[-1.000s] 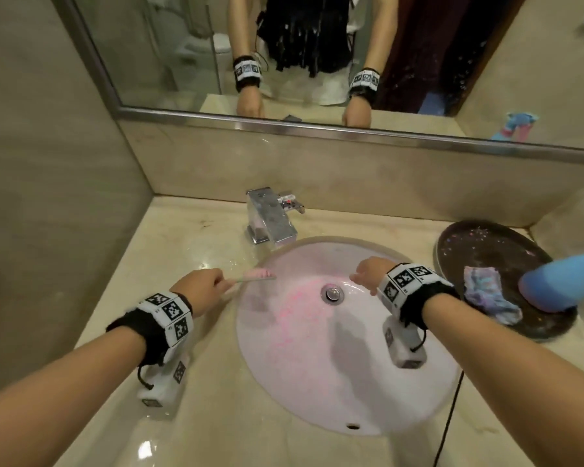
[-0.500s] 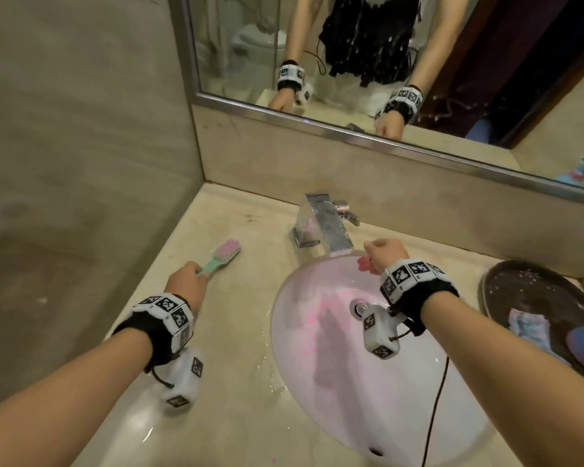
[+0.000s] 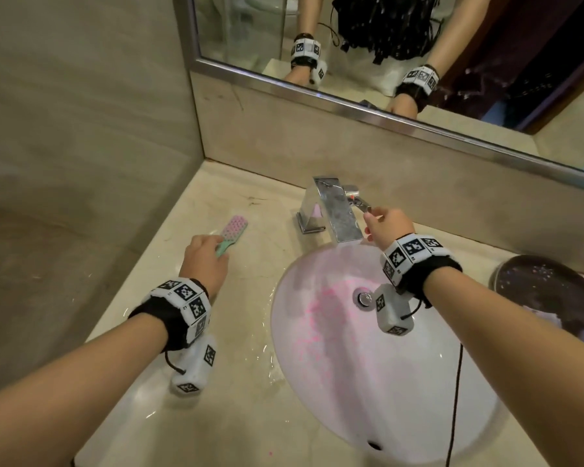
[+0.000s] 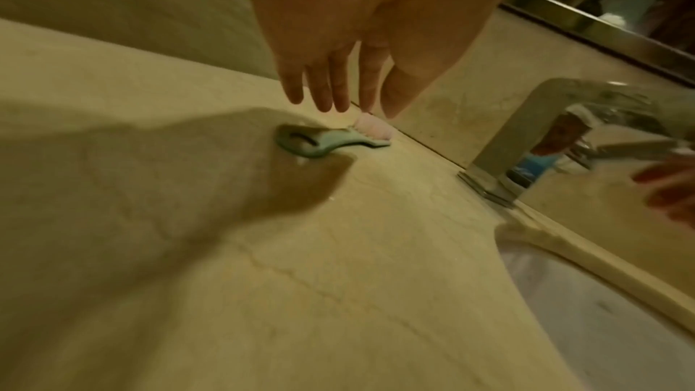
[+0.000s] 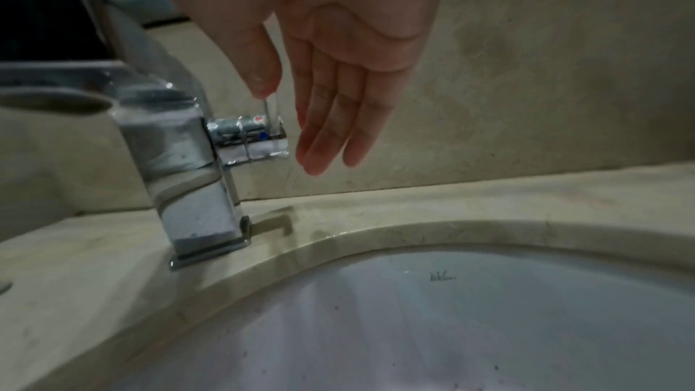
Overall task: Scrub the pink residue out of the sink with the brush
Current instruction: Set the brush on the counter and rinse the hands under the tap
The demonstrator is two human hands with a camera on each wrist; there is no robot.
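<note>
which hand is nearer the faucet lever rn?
Right. The right hand is at the faucet lever, thumb touching it, fingers straight beside it. The left hand is off to the faucet's left over the counter, above the brush, open.

Both bare forearms wear black wristbands (image 3: 169, 318) ringed with white black-patterned marker tiles; small white camera boxes (image 3: 390, 311) hang beneath, black-corded.

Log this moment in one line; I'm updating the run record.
brush: lying on counter | left hand: open above it | right hand: open at faucet lever | sink: pink residue remains
</note>
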